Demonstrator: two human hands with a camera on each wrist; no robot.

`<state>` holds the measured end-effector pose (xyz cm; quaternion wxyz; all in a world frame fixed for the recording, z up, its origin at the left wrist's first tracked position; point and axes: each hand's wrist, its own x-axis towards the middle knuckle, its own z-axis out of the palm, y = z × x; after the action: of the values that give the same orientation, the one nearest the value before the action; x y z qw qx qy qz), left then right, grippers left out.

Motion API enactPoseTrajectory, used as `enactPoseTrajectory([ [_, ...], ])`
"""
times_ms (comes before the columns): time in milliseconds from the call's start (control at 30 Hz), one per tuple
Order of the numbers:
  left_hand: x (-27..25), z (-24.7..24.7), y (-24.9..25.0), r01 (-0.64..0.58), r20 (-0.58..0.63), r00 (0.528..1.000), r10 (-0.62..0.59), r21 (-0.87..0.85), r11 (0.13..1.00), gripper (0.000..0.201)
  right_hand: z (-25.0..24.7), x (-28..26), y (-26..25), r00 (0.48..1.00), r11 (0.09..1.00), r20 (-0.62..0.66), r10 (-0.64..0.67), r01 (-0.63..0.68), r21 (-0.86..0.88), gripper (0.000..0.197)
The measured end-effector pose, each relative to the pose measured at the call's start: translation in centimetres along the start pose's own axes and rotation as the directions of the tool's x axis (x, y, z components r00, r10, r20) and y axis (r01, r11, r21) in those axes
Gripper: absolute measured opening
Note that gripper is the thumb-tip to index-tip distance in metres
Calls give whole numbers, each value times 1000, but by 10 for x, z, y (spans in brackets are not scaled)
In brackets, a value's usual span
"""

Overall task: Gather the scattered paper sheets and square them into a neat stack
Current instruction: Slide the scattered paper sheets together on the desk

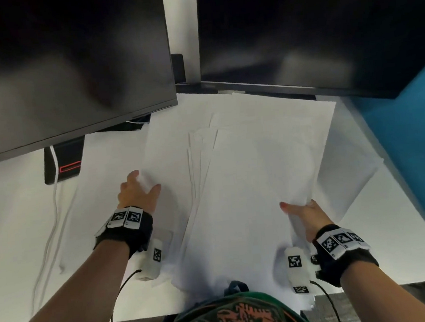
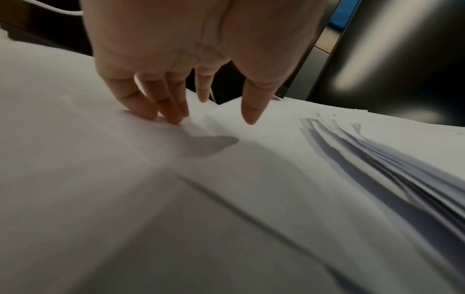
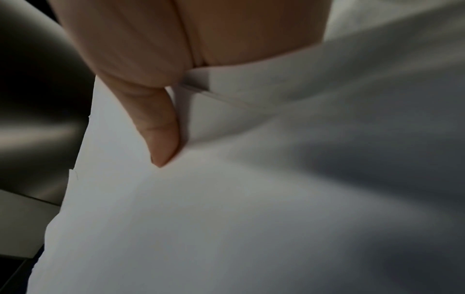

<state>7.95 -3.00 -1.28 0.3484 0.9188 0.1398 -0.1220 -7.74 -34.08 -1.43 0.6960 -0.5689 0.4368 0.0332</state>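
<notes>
Several white paper sheets [image 1: 258,170] lie fanned and overlapping in the middle of the white desk [image 1: 20,214]. My left hand [image 1: 139,192] is at the left edge of the leftmost sheet [image 1: 167,149]. In the left wrist view its straight fingertips [image 2: 166,117] press on the slightly buckled sheet, and the thumb hovers beside them. The fanned sheet edges [image 2: 377,159] lie to its right. My right hand [image 1: 303,213] grips a bundle of sheets at their near right side. Its thumb [image 3: 161,129] lies on top and its fingers are hidden underneath.
Two dark monitors [image 1: 59,66] [image 1: 310,31] hang over the back of the desk. A black device with a red light [image 1: 64,162] and a white cable [image 1: 51,224] are at the left. A blue object [image 1: 412,124] stands at the right.
</notes>
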Motion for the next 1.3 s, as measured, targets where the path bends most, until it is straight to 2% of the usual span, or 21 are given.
enactPoseTrajectory([
  [67,-2,0,-1,34,59,998,-32,-43,998,60,3,0,-1,1000,1000,16,-8,8,19,63],
  [100,-4,-2,-1,25,96,995,-21,-42,999,54,4,1,-1,1000,1000,29,-12,12,26,67],
  [167,-9,-4,0,-53,170,983,64,-70,996,37,5,2,-2,999,999,39,-16,14,45,54],
  [233,-18,-5,4,-82,257,958,129,-184,979,24,4,8,2,999,998,44,-17,14,58,49],
  [367,-34,-2,8,-29,415,890,191,-365,931,22,8,4,1,992,995,108,-64,55,78,32],
  [433,-38,2,6,-32,457,860,226,-393,919,23,8,-1,-2,987,993,139,-85,73,92,50],
  [533,-44,2,10,-12,457,852,257,-473,881,29,4,-4,-4,980,987,161,-120,99,130,51],
  [600,-43,0,13,52,454,856,247,-551,833,40,-1,-3,-2,971,982,191,-144,116,150,81],
  [633,-43,0,14,50,447,858,253,-563,825,44,-3,-2,-1,968,981,201,-150,120,154,89],
  [733,-42,5,18,-74,429,848,312,-487,870,44,-9,2,2,961,979,235,-148,109,171,88],
  [800,-44,7,19,-105,474,810,345,-462,881,33,-12,1,3,957,978,252,-147,103,181,73],
  [900,-47,8,14,-121,584,708,397,-454,883,24,-14,-4,2,950,979,282,-133,81,188,49],
  [967,-48,9,12,-152,635,653,413,-424,893,36,-12,-7,0,946,980,298,-130,77,185,55],
  [1033,-49,12,15,-165,654,637,408,-401,901,35,-8,-10,-3,941,985,313,-125,79,154,63],
  [1100,-51,15,20,-196,633,646,428,-404,893,36,-7,-12,-4,940,986,317,-126,82,148,72],
  [1133,-52,15,23,-202,603,668,437,-418,886,39,-8,-12,-3,945,986,307,-115,70,153,72],
  [1167,-51,15,24,-201,561,699,443,-440,875,41,-9,-12,-3,948,982,296,-113,62,178,60],
  [1233,-55,13,31,-142,499,754,428,-512,847,34,-12,-12,-2,961,976,256,-101,45,214,23],
  [1300,-63,15,40,-75,527,740,417,-552,830,31,-10,-12,-1,970,982,222,-100,60,180,20],
])
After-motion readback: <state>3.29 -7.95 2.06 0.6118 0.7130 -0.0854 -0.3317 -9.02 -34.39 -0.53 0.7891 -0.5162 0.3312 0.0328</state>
